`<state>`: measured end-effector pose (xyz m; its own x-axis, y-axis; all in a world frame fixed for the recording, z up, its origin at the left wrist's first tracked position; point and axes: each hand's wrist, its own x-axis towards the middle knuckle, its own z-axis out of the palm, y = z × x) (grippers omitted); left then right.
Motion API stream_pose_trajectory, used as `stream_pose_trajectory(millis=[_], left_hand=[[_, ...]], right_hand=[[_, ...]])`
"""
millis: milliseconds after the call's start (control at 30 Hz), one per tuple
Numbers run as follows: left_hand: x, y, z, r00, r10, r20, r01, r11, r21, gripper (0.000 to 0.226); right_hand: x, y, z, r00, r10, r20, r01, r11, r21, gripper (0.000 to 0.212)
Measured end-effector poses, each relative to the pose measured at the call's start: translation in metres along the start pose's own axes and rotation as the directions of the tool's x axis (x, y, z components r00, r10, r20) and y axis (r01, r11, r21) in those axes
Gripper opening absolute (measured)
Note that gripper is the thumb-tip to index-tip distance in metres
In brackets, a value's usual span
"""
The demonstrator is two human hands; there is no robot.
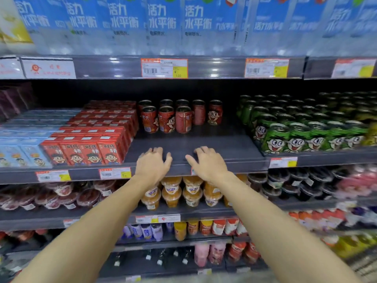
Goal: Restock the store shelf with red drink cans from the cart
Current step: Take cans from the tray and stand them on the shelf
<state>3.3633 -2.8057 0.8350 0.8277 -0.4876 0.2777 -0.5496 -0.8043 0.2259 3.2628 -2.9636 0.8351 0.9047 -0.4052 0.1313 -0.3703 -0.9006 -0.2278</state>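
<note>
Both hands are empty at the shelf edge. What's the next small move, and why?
Probably draw both hands back toward the cart for more cans: left hand and right hand hold nothing, and the dark shelf lies bare in front of the red drink cans.

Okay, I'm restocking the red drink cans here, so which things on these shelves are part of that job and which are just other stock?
Part of the job:
red drink cans, at the back of the shelf
bare shelf space in front of them
left hand and right hand, resting on the shelf edge, holding nothing

Other stock:
red drink cartons
green cans
blue-labelled bottles
orange jelly cups
</note>
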Motion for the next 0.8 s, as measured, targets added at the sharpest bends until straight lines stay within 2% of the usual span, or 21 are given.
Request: stream_pose_trajectory(millis=[133, 200, 267, 367, 467, 600, 700, 800], left_hand=[[-0.003, 0.011, -0.004, 0.999, -0.027, 0.026, 0.026, 0.999, 0.039, 0.049], [-0.007, 0.011, -0.003, 0.989, -0.044, 0.139, 0.031, 0.995, 0.097, 0.067], [-0.021, 0.009, -0.002, 0.973, -0.01, 0.229, -0.028, 0.986, 0.162, 0.078], [-0.052, 0.004, 0.001, 0.979, 0.052, 0.197, -0.08, 0.987, 0.138, 0.078], [-0.084, 0.001, 0.006, 0.962, 0.099, 0.253, -0.154, 0.966, 0.207, 0.077], [-0.118, -0.005, 0.015, 0.932, 0.21, 0.297, -0.296, 0.912, 0.284, 0.076], [-0.154, -0.008, 0.015, 0.916, 0.232, 0.327, -0.308, 0.929, 0.203, 0.069], [-0.213, -0.005, 0.02, 0.887, 0.245, 0.393, -0.327, 0.932, 0.157, 0.061]], right_hand=[[-0.009, -0.006, 0.008, 0.994, 0.025, -0.105, -0.028, 0.999, -0.026, 0.058], [-0.006, -0.005, 0.006, 0.997, 0.025, -0.073, -0.027, 0.999, -0.028, 0.06], [-0.011, -0.001, 0.007, 1.0, -0.012, 0.008, 0.012, 0.996, -0.092, 0.065], [-0.04, 0.007, 0.02, 0.997, -0.074, -0.034, 0.067, 0.984, -0.167, 0.069], [-0.087, 0.015, 0.042, 0.987, -0.13, -0.093, 0.113, 0.98, -0.167, 0.069], [-0.141, 0.024, 0.069, 0.993, -0.062, 0.096, 0.073, 0.991, -0.116, 0.073], [-0.187, 0.025, 0.079, 0.982, 0.001, 0.189, -0.002, 1.0, 0.007, 0.065], [-0.24, 0.026, 0.09, 0.964, 0.065, 0.259, -0.075, 0.997, 0.031, 0.061]])
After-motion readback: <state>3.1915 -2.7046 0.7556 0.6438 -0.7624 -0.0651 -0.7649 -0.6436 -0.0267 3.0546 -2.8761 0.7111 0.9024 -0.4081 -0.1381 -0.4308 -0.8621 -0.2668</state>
